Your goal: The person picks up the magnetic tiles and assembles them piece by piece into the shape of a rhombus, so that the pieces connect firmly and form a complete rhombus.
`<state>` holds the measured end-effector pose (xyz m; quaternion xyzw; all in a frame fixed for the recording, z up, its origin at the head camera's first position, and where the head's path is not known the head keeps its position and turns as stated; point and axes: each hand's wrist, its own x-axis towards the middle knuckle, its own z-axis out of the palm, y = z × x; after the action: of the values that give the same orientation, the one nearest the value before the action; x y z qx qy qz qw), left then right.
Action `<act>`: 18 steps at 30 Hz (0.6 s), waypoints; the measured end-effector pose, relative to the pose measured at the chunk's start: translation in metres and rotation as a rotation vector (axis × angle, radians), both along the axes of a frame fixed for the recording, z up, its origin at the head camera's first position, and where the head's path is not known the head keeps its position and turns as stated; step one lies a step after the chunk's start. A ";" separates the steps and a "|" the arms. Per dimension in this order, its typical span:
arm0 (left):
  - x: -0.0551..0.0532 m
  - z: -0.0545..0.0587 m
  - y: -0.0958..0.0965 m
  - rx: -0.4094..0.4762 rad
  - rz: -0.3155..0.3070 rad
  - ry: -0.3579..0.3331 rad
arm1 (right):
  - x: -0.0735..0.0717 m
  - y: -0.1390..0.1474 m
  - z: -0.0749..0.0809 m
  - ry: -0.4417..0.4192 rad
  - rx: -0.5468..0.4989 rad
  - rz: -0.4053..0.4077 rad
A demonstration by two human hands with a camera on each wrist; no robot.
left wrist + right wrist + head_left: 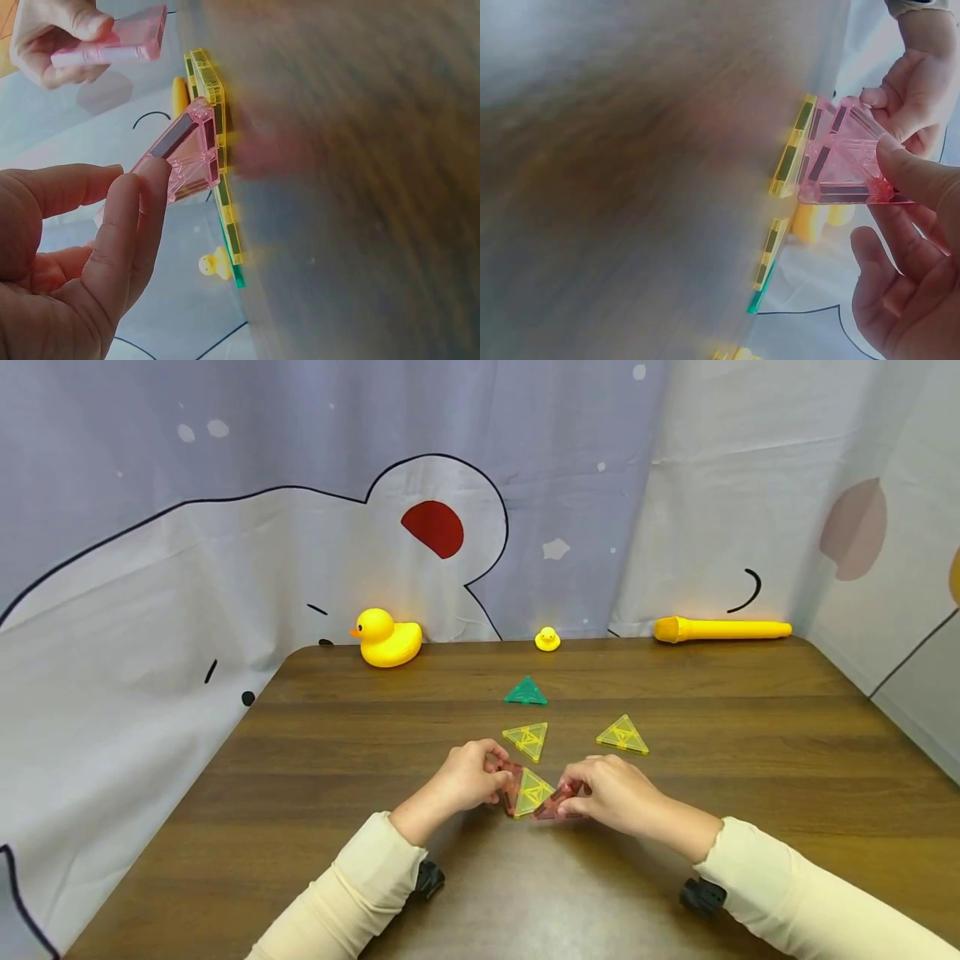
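My left hand pinches a translucent red triangular magnetic tile, which stands tilted up at the left edge of a yellow triangular tile lying flat. On the other side, my right hand pinches a second red triangular tile between thumb and fingers, close to the yellow tile's right edge. The left wrist view shows the left tile leaning against the yellow edge. In the right wrist view the right tile is raised off the table; whether it touches the yellow tile I cannot tell.
Two more yellow triangles lie beyond the hands, one near the middle and one to the right. Farther back are a green triangle, a large rubber duck, a small duck and a yellow toy microphone by the curtain.
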<state>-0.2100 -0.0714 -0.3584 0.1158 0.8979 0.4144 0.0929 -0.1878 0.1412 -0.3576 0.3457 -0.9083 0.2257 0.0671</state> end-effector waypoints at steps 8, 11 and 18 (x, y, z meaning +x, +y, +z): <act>0.001 0.001 0.001 0.017 -0.002 0.009 | -0.009 -0.015 0.000 0.019 0.044 0.014; 0.001 0.001 0.002 0.015 -0.010 0.016 | -0.012 -0.021 0.000 0.001 0.074 0.023; 0.003 0.004 0.003 -0.017 -0.056 0.019 | -0.019 -0.029 -0.001 -0.034 0.118 0.014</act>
<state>-0.2071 -0.0686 -0.3547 0.1441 0.8987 0.4029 0.0966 -0.2071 0.1121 -0.3589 0.3513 -0.9187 0.1780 0.0294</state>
